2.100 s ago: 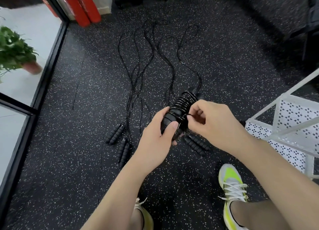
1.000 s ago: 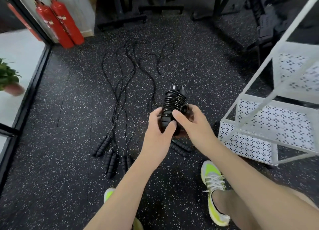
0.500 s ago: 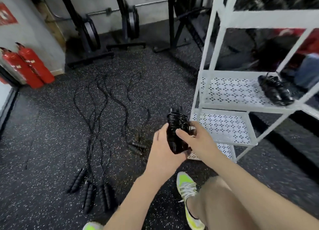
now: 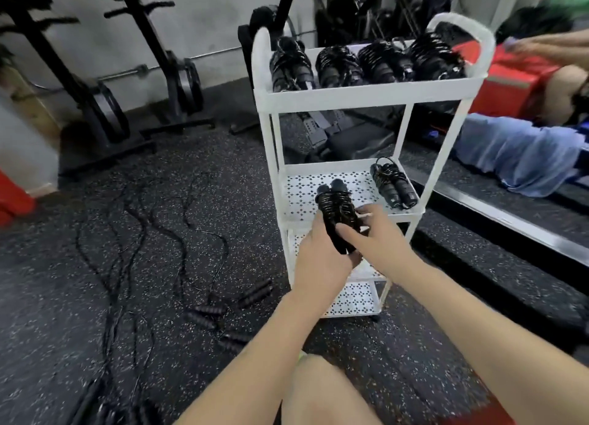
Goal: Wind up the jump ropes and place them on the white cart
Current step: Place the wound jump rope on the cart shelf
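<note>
A wound black jump rope (image 4: 335, 211) is gripped low on its handles by my left hand (image 4: 318, 262). My right hand (image 4: 373, 236) holds it from the right, thumb across the handles. The bundle hovers at the front edge of the middle shelf of the white cart (image 4: 360, 94). One wound rope (image 4: 393, 182) lies on that shelf at the right. Several wound ropes (image 4: 366, 62) fill the top shelf. Unwound ropes (image 4: 143, 233) trail over the floor at the left, their black handles (image 4: 229, 310) near my knees.
Black weight racks (image 4: 105, 83) stand against the back wall. A person in blue trousers (image 4: 516, 153) lies on a raised platform to the right of the cart. My bare knee (image 4: 322, 392) is at the bottom centre. Speckled rubber floor lies all around.
My view has swung up and to the right, from the floor ropes to the cart. Both hands have carried the wound rope up to the cart's middle shelf.
</note>
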Demonstrator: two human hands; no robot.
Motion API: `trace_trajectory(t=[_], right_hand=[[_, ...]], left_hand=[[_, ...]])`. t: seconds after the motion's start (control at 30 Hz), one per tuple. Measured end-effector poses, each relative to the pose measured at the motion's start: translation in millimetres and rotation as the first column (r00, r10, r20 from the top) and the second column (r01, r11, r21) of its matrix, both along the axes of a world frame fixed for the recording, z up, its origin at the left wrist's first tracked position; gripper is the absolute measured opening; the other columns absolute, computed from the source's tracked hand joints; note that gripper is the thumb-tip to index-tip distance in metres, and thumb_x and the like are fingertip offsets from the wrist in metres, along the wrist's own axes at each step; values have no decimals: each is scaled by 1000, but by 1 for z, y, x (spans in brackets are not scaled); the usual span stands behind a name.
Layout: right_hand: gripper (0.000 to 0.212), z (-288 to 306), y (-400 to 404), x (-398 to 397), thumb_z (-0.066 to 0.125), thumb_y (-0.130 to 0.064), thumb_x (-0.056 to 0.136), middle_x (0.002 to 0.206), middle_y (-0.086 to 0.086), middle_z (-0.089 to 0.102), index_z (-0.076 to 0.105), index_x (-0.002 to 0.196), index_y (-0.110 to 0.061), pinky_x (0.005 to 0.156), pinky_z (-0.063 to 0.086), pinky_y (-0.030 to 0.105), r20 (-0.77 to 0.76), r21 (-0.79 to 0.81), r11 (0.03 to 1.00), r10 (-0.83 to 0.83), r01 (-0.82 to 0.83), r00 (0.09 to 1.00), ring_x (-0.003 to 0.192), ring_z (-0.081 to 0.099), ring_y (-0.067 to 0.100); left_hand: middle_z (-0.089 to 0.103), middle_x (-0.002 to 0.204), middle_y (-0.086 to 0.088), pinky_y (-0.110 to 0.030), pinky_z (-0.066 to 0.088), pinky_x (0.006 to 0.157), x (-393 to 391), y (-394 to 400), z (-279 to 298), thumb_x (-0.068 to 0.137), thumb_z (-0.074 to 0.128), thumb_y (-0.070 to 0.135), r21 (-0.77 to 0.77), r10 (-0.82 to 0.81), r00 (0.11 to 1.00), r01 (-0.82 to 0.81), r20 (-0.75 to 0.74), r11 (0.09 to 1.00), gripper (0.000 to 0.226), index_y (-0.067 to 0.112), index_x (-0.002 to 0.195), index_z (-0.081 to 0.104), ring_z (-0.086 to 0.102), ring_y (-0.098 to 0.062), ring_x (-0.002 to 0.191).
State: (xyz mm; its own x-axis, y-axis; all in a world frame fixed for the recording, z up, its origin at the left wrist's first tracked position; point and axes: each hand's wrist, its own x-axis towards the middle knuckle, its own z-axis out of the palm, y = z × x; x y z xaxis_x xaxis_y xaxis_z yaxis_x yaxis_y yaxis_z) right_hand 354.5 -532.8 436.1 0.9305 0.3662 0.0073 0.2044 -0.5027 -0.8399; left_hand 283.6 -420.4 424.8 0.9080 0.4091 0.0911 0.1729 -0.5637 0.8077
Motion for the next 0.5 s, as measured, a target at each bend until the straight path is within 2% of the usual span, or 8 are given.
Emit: trace_trajectory(t=[0.07,0.13,0.23,0.33,0.37,0.5], right_hand=[[53,3,-9,20,69,-46,92,114,-8,58,47,132,-19,75,42,32,36,-43,999,-3,5,999,94,60,15],[46,5,-17,41,68,-45,92,111,-8,59,53,128,-19,76,39,31,92,-73,997,0,7,996,97,57,15],[32,3,-23,73,67,-43,92,102,-3,63,62,115,-20,71,37,29,166,-112,994,15,4,986,96,58,18],[25,-2,-23,103,64,-43,93,93,0,54,63,104,-21,62,31,16,191,-164,986,10,21,982,89,51,16],[25,-4,-23,111,64,-43,93,92,1,57,64,102,-20,62,33,16,188,-160,987,12,18,982,87,53,16],[20,-13,-21,136,63,-36,93,87,3,70,68,97,-17,74,52,37,141,-137,990,7,13,990,82,64,20]], left_hand=[[69,119,5,-32,55,86,23,-8,6,79,83,28,-53,-1,1000,1,6,999,82,28,149,40,65,-14,104],[69,122,0,-29,52,84,46,-13,12,83,81,24,-56,-26,1000,27,7,998,82,27,152,38,62,-13,101],[67,125,-4,-32,53,89,80,-16,17,87,78,25,-44,-50,998,49,-26,998,82,28,157,35,61,-21,112],[66,118,0,-32,53,90,110,-18,17,86,79,21,-58,-58,997,55,-46,997,78,28,152,40,62,-23,116],[67,121,-3,-32,53,93,119,-18,16,85,78,19,-61,-55,997,52,-50,997,77,26,152,41,61,-24,118],[64,129,-11,-29,54,89,145,-16,8,88,69,15,-81,-29,996,23,-82,996,70,22,152,42,65,-25,113]])
